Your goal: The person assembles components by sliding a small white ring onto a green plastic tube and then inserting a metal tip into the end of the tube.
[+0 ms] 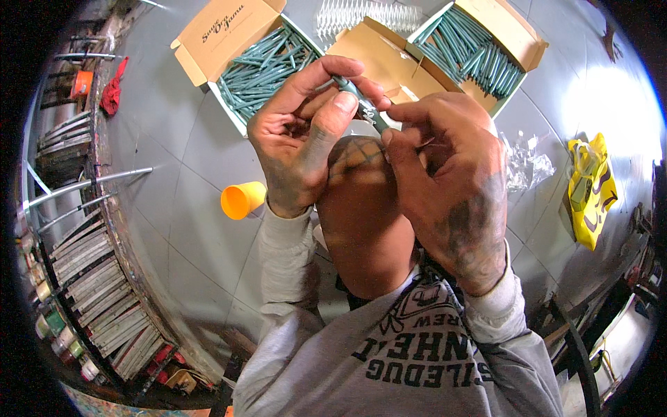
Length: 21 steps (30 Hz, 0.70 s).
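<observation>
A slim dark green pen (pixel 375 118) with white print slants between my hands, above my raised knee. My left hand (pixel 299 135) grips its upper part between thumb and fingers. At the lower end, the thumb and fingertips of my right hand (pixel 455 184) pinch it; the curled fingers partly hide that end. Beyond my left hand, an open carton (pixel 244 128) is heaped with similar green pens (pixel 267 66). Another open carton (pixel 535 52) holds more of them (pixel 469 52) at the far right.
A brown cardboard flap box (pixel 379 48) lies between the cartons, with a clear plastic tray (pixel 361 14) behind. On the tiled floor are an orange cup (pixel 243 200), crumpled clear plastic (pixel 528 163) and a yellow bag (pixel 590 191). A rack of frames (pixel 104 285) lines the left.
</observation>
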Motion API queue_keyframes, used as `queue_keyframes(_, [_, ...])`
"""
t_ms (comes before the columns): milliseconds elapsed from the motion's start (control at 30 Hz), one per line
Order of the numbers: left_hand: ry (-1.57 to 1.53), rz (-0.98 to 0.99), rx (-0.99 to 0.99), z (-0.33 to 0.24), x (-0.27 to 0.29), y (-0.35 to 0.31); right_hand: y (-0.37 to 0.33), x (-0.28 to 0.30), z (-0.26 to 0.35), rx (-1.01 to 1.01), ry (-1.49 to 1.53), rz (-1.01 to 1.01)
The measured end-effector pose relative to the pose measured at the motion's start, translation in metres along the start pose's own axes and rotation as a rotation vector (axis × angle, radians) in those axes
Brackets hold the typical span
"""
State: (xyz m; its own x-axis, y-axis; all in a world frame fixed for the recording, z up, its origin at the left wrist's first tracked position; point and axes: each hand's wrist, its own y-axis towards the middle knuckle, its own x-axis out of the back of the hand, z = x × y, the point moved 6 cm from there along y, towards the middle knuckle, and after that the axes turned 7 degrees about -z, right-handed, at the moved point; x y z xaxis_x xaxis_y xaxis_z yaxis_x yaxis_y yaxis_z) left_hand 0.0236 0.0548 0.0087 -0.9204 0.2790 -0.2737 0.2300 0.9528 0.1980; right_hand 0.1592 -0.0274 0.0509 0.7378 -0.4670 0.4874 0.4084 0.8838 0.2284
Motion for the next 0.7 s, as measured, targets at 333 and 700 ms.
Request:
queue_keyframes(333, [-0.036,0.022,0.033,-0.002,-0.001,0.001,0.006,-0.001,0.007,0.085,-0.196,0.049])
queue_keyframes(700, [-0.109,0.067,0.151,-0.006,-0.007,-0.006,0.002,0.001,-0.002,-0.042,-0.016,0.068])
